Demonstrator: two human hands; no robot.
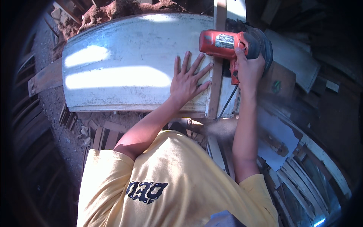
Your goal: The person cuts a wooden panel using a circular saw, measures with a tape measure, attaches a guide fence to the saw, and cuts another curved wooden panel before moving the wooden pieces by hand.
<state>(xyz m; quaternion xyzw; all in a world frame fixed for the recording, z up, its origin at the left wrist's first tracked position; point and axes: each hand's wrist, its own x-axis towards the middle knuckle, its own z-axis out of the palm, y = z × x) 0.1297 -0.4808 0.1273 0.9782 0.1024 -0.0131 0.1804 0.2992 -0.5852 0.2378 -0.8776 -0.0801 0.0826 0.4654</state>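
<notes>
Two bare hands work on a white board that lies flat across the upper middle of the head view, its edges bent by the lens and two bright bands of sunlight washing out its surface. The left hand is open, palm down, fingers spread and pressed on the board near its right end, just left of a narrow wooden strip that runs top to bottom across the board. The right hand is closed around the handle of an orange saw, which sits on the strip and the board's right end; the blade is hidden under the saw's body and dark guard, so where it meets the wood cannot be made out. A black cord drops from the saw and vanishes below the board's near edge. A haze of sawdust blurs the area under the board by the right forearm. The person's yellow shirt fills the lower frame and covers the ground there. Reddish dirt shows beyond the board, partly cut off at the top, and loose planks at right fade into the dark rim.
</notes>
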